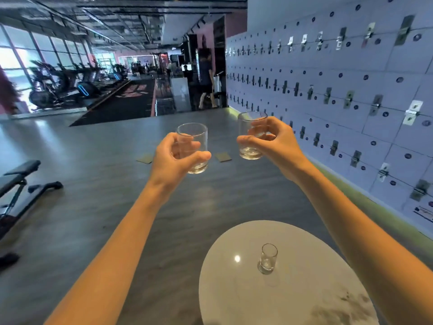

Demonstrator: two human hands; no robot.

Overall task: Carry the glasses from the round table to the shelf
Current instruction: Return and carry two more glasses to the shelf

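Note:
My left hand [174,158] grips a clear tumbler [195,134] upright, raised in front of me with the arm stretched out. My right hand [269,141] grips a second clear tumbler [249,151], held level with the first and a little to its right. Below, at the lower right, the white round table [304,289] carries one small clear glass [268,258] standing upright near its middle. No shelf is in view.
A wall of blue lockers [351,90] runs along the right. A black weight bench [18,184] stands at the left. Grey floor stretches ahead toward exercise machines [58,85] and a person [206,78] standing at the far end.

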